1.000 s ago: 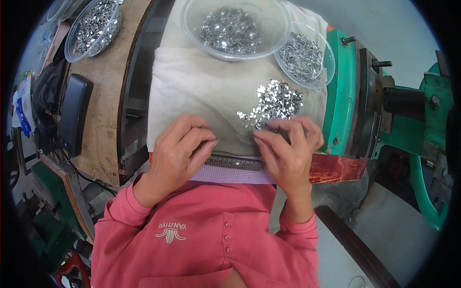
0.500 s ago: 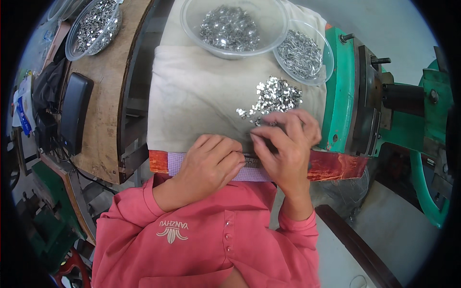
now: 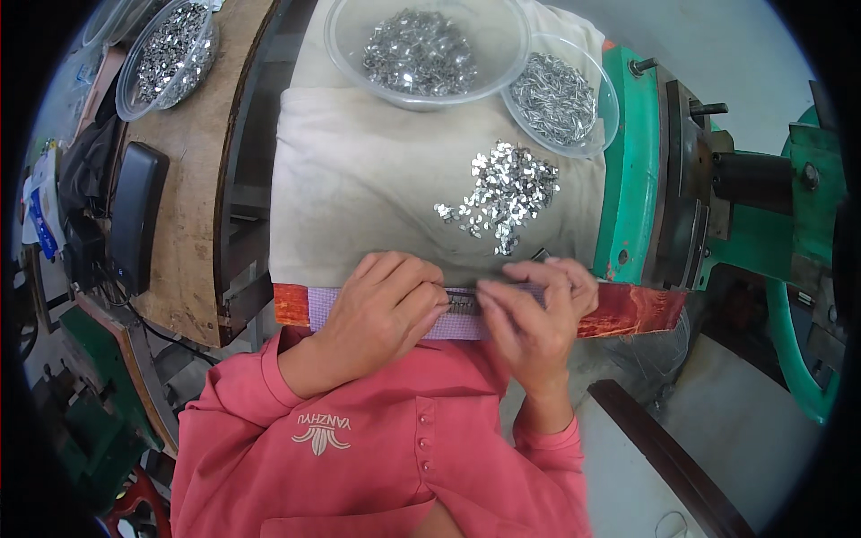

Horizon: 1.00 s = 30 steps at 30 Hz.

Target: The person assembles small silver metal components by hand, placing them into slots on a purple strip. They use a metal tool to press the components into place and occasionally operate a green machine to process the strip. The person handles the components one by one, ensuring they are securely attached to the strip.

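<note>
A short dark metal strip with small ridges [image 3: 464, 303] lies between my hands at the near edge of the cloth. My left hand [image 3: 381, 309] is closed, its fingertips pinched at the strip's left end. My right hand [image 3: 543, 309] has bent fingers, with thumb and index fingertips at the strip's right part; what they pinch is too small to make out. Just beyond the right fingers a small dark piece [image 3: 540, 255] pokes out, partly hidden. Farther off, a loose pile of shiny little metal pieces [image 3: 513, 184] rests on the beige cloth [image 3: 359, 188].
A large clear bowl of small metal parts [image 3: 336, 45] and a shallower clear dish of thin metal pins [image 3: 613, 117] stand at the back. Green machinery [image 3: 625, 179] borders the right. At left, a wooden table [image 3: 193, 179] bears another tub of metal pieces [image 3: 128, 90] and a black case [image 3: 141, 211].
My right hand has drawn back from the pile toward me, down to the metal strip, uncovering the pile's near end. The left hand keeps its place at the strip.
</note>
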Each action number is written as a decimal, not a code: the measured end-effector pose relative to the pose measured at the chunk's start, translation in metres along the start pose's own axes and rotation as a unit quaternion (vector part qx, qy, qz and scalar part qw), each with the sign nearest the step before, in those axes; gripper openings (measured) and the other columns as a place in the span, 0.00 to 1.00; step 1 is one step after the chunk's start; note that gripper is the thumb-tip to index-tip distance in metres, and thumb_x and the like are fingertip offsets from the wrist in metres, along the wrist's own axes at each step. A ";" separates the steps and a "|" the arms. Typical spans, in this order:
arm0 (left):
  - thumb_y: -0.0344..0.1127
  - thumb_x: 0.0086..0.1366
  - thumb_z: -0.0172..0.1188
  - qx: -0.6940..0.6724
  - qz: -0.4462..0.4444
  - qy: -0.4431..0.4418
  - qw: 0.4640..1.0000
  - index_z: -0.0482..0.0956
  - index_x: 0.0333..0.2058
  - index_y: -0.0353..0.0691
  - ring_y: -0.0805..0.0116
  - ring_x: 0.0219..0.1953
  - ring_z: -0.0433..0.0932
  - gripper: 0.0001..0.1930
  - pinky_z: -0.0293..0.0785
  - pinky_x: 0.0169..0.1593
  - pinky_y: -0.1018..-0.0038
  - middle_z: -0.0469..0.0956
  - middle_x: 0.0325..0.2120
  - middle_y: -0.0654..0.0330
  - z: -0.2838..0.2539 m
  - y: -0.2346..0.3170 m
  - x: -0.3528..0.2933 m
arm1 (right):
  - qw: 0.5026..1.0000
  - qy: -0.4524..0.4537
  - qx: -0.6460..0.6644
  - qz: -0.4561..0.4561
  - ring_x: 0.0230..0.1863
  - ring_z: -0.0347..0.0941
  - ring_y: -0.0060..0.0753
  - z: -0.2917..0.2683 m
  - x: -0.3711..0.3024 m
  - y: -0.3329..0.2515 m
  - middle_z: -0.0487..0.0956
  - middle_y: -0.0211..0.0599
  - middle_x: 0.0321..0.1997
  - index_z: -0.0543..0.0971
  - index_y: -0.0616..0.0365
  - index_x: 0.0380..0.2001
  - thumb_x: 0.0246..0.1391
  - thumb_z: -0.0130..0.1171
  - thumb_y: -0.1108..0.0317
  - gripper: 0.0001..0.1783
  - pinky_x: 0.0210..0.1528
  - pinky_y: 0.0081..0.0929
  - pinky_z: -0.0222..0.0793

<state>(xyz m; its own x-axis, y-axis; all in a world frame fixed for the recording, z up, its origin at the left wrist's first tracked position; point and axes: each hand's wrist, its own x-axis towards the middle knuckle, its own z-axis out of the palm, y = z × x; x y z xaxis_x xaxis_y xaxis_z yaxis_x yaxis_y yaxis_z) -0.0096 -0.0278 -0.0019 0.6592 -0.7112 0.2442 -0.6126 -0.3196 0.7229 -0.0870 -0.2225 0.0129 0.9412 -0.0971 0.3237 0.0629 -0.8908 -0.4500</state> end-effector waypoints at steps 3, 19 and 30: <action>0.30 0.51 0.72 -0.021 -0.011 0.005 1.000 0.76 0.34 0.39 0.56 0.39 0.74 0.13 0.68 0.43 0.63 0.76 0.38 0.58 -0.002 0.000 -0.001 | 0.999 0.014 -0.043 -0.003 0.52 0.66 0.39 0.007 0.021 0.009 0.79 0.20 0.41 0.87 0.42 0.31 0.41 0.74 0.66 0.10 0.57 0.37 0.51; 0.30 0.51 0.72 -0.018 -0.010 -0.019 1.000 0.76 0.34 0.39 0.56 0.39 0.74 0.14 0.69 0.43 0.63 0.75 0.40 0.57 -0.005 -0.001 -0.003 | 1.000 -0.021 -0.007 -0.022 0.55 0.65 0.43 -0.006 0.016 0.010 0.80 0.22 0.46 0.83 0.47 0.27 0.38 0.73 0.68 0.10 0.58 0.39 0.53; 0.29 0.51 0.70 0.061 0.069 0.016 0.996 0.80 0.31 0.40 0.61 0.42 0.78 0.09 0.72 0.45 0.65 0.78 0.38 0.61 0.003 0.007 0.003 | 0.990 -0.065 -0.081 -0.091 0.56 0.64 0.33 -0.012 -0.010 0.000 0.79 0.17 0.50 0.81 0.42 0.29 0.44 0.69 0.65 0.08 0.54 0.36 0.53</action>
<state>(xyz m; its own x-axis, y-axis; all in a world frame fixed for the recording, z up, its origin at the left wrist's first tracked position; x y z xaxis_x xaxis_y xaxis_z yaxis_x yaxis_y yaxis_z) -0.0135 -0.0338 0.0014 0.5772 -0.7345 0.3569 -0.7453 -0.2952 0.5978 -0.1009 -0.2267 0.0200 0.9548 0.1194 0.2723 0.1904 -0.9489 -0.2516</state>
